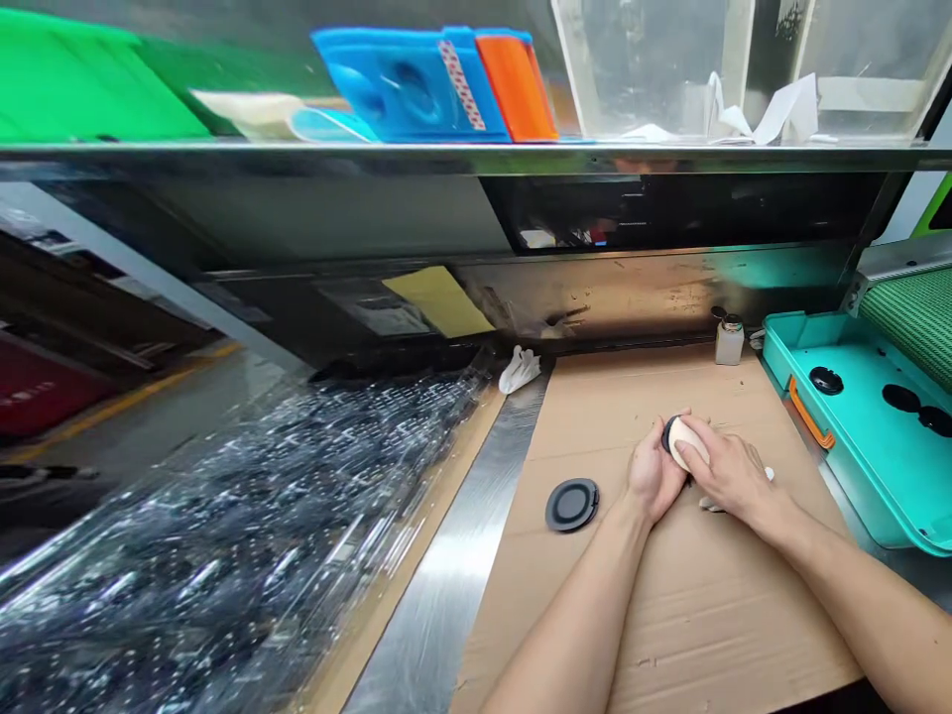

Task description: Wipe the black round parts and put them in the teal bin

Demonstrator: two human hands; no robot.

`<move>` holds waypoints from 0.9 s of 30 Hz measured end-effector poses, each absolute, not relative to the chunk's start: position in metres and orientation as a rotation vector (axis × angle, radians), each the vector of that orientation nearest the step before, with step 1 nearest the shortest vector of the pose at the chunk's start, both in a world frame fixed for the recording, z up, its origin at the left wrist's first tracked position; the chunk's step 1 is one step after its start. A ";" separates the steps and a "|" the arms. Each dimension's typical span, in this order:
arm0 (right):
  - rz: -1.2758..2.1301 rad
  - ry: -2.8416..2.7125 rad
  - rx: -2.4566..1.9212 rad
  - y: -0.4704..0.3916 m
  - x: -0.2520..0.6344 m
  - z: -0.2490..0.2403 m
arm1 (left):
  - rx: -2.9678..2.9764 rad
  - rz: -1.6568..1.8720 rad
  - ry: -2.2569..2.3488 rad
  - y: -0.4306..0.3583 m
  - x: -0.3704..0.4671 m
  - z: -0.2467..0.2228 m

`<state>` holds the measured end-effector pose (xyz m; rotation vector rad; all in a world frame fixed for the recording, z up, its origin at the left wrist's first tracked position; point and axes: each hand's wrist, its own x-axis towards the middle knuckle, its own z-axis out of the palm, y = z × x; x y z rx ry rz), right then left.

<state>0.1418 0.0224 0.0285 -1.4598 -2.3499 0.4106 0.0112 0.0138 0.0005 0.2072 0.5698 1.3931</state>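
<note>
My left hand [652,470] is closed around a small black round part [667,433], of which only the edge shows. Against its face my right hand [725,466] presses a pale round pad [685,442], pinched between thumb and fingers. Both hands meet above the cardboard sheet [595,416]. A dark grey round disc [572,505] lies flat to the left of my left forearm. Beneath my right hand, a bit of whitish cloth [711,505] is partly hidden.
At the right, a teal bin [855,476] holds several black round parts. A small bottle [730,340] stands at the cardboard's back edge. Plastic-wrapped trays [245,545] of dark parts lie left. Overhead runs a metal shelf [446,159] with a blue and orange holder [416,84].
</note>
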 end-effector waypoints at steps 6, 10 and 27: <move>0.115 -2.321 -1.805 0.030 0.140 0.039 | 0.250 1.417 0.546 0.014 0.015 -0.003; 0.121 -2.432 -1.688 0.026 0.134 0.036 | 0.238 1.368 0.575 0.017 0.015 -0.004; 0.553 -2.834 -1.023 0.032 0.200 0.056 | 0.205 1.469 0.631 0.019 -0.003 0.002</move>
